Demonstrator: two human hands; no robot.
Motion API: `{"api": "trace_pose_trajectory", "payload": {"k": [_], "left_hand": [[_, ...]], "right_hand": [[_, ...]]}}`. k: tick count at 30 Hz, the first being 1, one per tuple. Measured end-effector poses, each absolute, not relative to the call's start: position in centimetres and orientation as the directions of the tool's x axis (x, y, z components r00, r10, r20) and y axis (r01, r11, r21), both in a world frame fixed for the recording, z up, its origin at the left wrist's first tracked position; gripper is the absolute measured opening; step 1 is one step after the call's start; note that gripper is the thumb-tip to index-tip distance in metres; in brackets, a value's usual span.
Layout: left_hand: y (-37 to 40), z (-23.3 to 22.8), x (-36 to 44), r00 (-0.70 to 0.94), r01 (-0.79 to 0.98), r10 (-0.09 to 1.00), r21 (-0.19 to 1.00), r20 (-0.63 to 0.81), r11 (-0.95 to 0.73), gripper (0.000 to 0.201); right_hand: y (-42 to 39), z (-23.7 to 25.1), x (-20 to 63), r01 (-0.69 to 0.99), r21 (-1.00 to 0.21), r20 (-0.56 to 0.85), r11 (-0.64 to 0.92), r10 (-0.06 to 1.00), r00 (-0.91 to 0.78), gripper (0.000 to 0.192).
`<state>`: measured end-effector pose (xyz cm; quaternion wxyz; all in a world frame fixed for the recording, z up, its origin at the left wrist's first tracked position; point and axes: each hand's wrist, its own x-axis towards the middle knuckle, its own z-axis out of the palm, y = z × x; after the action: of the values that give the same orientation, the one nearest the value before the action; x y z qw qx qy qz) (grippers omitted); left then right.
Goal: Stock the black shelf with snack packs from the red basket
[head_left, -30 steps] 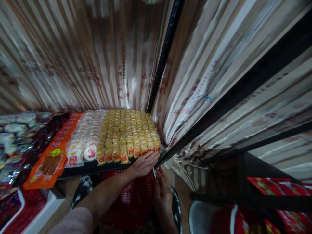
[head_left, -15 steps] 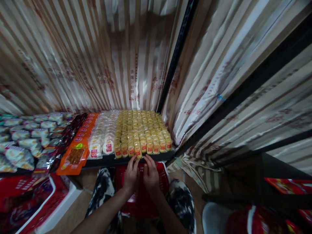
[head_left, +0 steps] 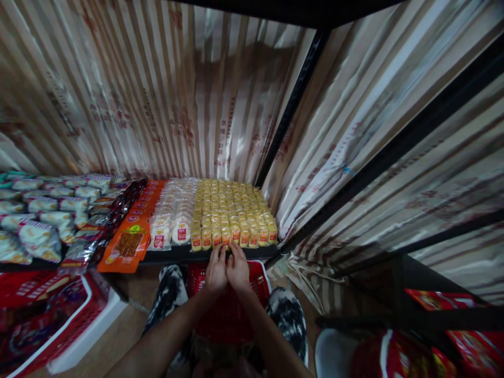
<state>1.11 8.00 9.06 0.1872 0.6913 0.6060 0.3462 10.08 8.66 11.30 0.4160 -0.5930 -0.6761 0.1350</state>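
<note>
Fingers (head_left: 235, 250) of both hands are lying almost straight and close together, pointing forward, their tips meeting the lower front of the yellow packs (head_left: 236, 212). The left hand (head_left: 217, 273) and the right hand (head_left: 238, 269) are resting side by side over the red basket (head_left: 258, 273), which is sitting between the knees (head_left: 287, 312). Neither hand is visibly closing round anything; whether the tips are pressing or only resting, I cannot tell.

The yellow packs are standing in tight rows at the right end of the black shelf (head_left: 169, 256), the front row showing red labels near the edge. White packs (head_left: 173, 210) are standing just beside them on the left, and beyond those an orange bag (head_left: 129, 231) is hanging slightly over the shelf's front. A curtain (head_left: 220, 105) is closing off the back.

Judging by the pose, the hands are steadying or evening the middle of the front row. A next move there would be calling for light, level pressure, fingertips working low and both hands sharing the push, since the slick wrappers are probably sliding easily and the neighbouring packs could be tipping.
</note>
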Motion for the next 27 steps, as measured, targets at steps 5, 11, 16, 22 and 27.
{"api": "trace_pose_trajectory", "payload": {"k": [5, 11, 16, 22, 27], "left_hand": [[7.6, 10.5, 0.7, 0.036, 0.731, 0.974, 0.659, 0.223, -0.178, 0.048], [7.1, 11.8, -0.2, 0.106, 0.714, 0.982, 0.676, 0.156, -0.184, 0.053], [7.3, 12.2, -0.6, 0.199, 0.695, 0.966, 0.672, 0.164, -0.257, 0.06], [7.3, 11.5, -0.6, 0.192, 0.71, 0.965, 0.654, 0.177, -0.261, 0.064], [7.5, 11.7, -0.7, 0.19, 0.714, 0.966, 0.65, 0.178, -0.26, 0.063]], "right_hand": [[8.5, 11.3, 10.1, 0.69, -0.678, 0.411, 0.253, 0.909, 0.07, 0.049], [7.9, 11.9, 9.4, 0.671, -0.667, 0.457, 0.325, 0.889, 0.023, 0.057], [8.2, 11.7, 9.2, 0.654, -0.684, 0.45, 0.322, 0.893, 0.031, 0.058], [8.0, 10.7, 10.1, 0.664, -0.663, 0.474, 0.347, 0.881, 0.013, 0.062], [8.2, 10.9, 10.3, 0.663, -0.666, 0.447, 0.341, 0.894, -0.011, 0.063]]}}
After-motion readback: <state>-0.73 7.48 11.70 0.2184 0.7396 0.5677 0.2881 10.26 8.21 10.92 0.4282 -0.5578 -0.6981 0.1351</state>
